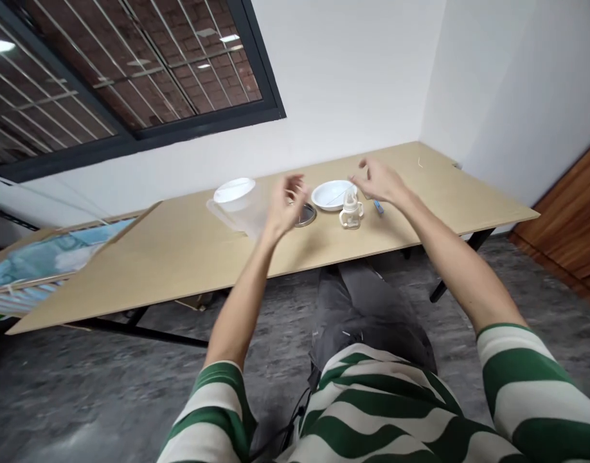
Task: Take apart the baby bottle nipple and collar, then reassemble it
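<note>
My left hand point(286, 206) is raised in front of a round metal-rimmed dish point(305, 216) and partly covers it. Its fingers are curled but apart, smeared by motion. My right hand point(379, 181) hovers beyond a clear baby bottle point(351, 211) with two white handles, fingers loosely bent and apart. Between my hands stands a white bowl point(326, 194). A thin pale stick point(342, 193) slants across it toward my right fingertips; I cannot tell whether they touch. Left of my left hand is a frosted pitcher point(244, 209) with a white lid.
A small blue object point(378, 207) lies right of the bottle. The tan-topped table point(179, 251) runs along the wall under a barred window point(145, 64). At far left is a crib with blue bedding point(49, 254). A wooden panel point(565, 225) stands at the right.
</note>
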`<state>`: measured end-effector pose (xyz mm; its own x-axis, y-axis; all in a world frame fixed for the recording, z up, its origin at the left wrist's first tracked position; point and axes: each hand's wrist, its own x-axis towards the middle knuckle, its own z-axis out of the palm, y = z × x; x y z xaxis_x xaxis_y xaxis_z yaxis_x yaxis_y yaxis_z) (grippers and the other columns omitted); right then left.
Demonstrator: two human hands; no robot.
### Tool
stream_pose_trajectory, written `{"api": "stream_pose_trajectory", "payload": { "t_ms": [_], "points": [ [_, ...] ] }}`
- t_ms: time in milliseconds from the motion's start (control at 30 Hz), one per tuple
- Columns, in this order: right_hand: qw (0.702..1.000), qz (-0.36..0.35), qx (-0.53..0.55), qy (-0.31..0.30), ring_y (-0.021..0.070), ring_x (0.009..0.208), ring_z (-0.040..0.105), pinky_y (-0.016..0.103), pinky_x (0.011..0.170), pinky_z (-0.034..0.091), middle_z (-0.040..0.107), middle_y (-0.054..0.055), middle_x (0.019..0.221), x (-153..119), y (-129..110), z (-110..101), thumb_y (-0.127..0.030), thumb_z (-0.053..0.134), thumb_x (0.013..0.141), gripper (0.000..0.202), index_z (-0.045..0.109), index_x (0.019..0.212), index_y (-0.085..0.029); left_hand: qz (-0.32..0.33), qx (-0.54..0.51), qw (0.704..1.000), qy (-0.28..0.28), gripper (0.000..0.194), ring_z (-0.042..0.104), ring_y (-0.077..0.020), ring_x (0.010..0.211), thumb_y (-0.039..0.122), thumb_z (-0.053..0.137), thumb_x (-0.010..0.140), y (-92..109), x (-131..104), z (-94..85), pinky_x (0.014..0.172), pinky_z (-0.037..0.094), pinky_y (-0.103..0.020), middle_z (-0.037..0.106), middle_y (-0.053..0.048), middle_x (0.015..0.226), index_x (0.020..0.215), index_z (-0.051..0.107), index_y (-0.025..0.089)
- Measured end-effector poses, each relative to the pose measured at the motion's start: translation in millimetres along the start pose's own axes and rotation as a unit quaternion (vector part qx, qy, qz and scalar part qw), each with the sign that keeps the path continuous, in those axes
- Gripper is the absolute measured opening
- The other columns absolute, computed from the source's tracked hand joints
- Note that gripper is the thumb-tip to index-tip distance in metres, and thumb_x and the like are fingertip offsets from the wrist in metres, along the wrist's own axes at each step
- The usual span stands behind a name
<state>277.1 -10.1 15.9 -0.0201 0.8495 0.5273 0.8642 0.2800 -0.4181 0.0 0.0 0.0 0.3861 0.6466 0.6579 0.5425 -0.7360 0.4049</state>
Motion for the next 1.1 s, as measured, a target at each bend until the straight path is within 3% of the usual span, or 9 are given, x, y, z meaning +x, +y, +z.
{"api": "stream_pose_trajectory", "payload": {
  "t_ms": [67,167,333,467,567,733,933,1033,1100],
  "points": [
    [0.993,0.027,-0.065,-0.091,0.0344,0.106,0.063,0.045,0.089,0.048,0.065,0.021,0.119,6.7,-3.7,30.0,-0.069,0.051,0.088,0.072,0.057,0.129,-0.01,-0.043,-0.025,0.998,-0.042,0.07,0.061,-0.0175,0.103,0.055,0.064,0.087,-10.9,3.6,33.4,0.091,0.053,-0.034,0.061,-0.014,0.124,0.136,0.042,0.011],
    [0.98,0.048,-0.114,-0.155,0.0375,0.107,0.063,0.043,0.086,0.048,0.066,0.024,0.119,7.9,-7.4,62.7,-0.067,0.052,0.088,0.07,0.058,0.127,-0.009,-0.085,-0.062,0.993,-0.062,0.09,0.057,-0.0268,0.121,0.054,0.081,0.07,-18.9,-4.9,86.2,0.105,0.047,-0.041,0.053,-0.018,0.139,0.139,0.041,0.012],
    [0.977,0.059,-0.144,-0.142,0.0315,0.096,0.068,0.032,0.074,0.046,0.072,0.021,0.103,5.7,-16.5,72.2,-0.06,0.051,0.089,0.055,0.066,0.11,-0.011,-0.157,-0.125,0.979,-0.039,0.088,0.059,-0.0274,0.119,0.043,0.085,0.062,-23.0,-8.0,129.4,0.103,0.048,-0.039,0.059,-0.015,0.131,0.134,0.046,0.012],
    [0.986,0.021,-0.13,-0.099,0.0248,0.08,0.067,0.029,0.064,0.038,0.073,0.013,0.089,-1.0,-24.0,77.8,-0.055,0.049,0.088,0.043,0.066,0.097,-0.017,-0.169,-0.146,0.972,-0.069,0.033,0.067,-0.0199,0.087,0.029,0.069,0.071,-27.2,-1.5,132.2,0.077,0.053,-0.028,0.071,-0.004,0.095,0.101,0.063,0.016],
    [0.992,-0.051,-0.102,-0.06,0.0205,0.069,0.062,0.029,0.058,0.031,0.07,0.009,0.08,-5.7,-22.5,85.3,-0.049,0.052,0.083,0.033,0.063,0.088,-0.018,-0.125,-0.124,0.981,-0.088,0.021,0.064,-0.0165,0.071,0.024,0.069,0.063,-32.5,-0.8,126.6,0.068,0.051,-0.026,0.069,0.0,0.077,0.082,0.064,0.017],
    [0.987,-0.13,0.055,-0.072,0.013,0.054,0.046,0.027,0.054,0.027,0.054,0.0,0.058,3.7,-17.5,83.8,-0.044,0.053,0.075,0.026,0.045,0.066,-0.021,-0.056,-0.116,0.982,-0.14,0.028,0.059,-0.0153,0.062,0.03,0.078,0.049,-43.8,4.9,115.2,0.065,0.053,-0.029,0.064,0.002,0.065,0.066,0.058,0.019],
    [0.968,-0.104,0.182,-0.14,0.0102,0.049,0.033,0.025,0.051,0.027,0.036,-0.005,0.049,37.9,-10.7,76.8,-0.043,0.059,0.07,0.035,0.032,0.059,-0.023,-0.004,-0.089,0.991,-0.099,0.017,0.059,-0.0154,0.056,0.029,0.068,0.053,-48.8,24.3,117.7,0.056,0.052,-0.029,0.066,0.0,0.063,0.065,0.062,0.02],
    [0.95,-0.125,0.236,-0.159,0.0114,0.051,0.039,0.025,0.051,0.031,0.046,-0.002,0.052,59.2,5.8,71.1,-0.048,0.052,0.077,0.032,0.042,0.059,-0.023,0.003,-0.117,0.988,-0.104,0.023,0.058,-0.013,0.054,0.033,0.069,0.052,-55.3,25.4,119.2,0.053,0.05,-0.025,0.066,0.002,0.06,0.071,0.067,0.02],
    [0.958,-0.126,0.233,-0.109,0.0124,0.053,0.044,0.026,0.054,0.035,0.054,0.0,0.057,74.0,20.6,66.7,-0.05,0.048,0.082,0.035,0.051,0.063,-0.021,0.006,-0.142,0.985,-0.101,0.026,0.058,-0.0113,0.053,0.035,0.07,0.053,-62.5,24.4,118.1,0.053,0.049,-0.023,0.067,0.002,0.06,0.074,0.07,0.02]
  ]
}}
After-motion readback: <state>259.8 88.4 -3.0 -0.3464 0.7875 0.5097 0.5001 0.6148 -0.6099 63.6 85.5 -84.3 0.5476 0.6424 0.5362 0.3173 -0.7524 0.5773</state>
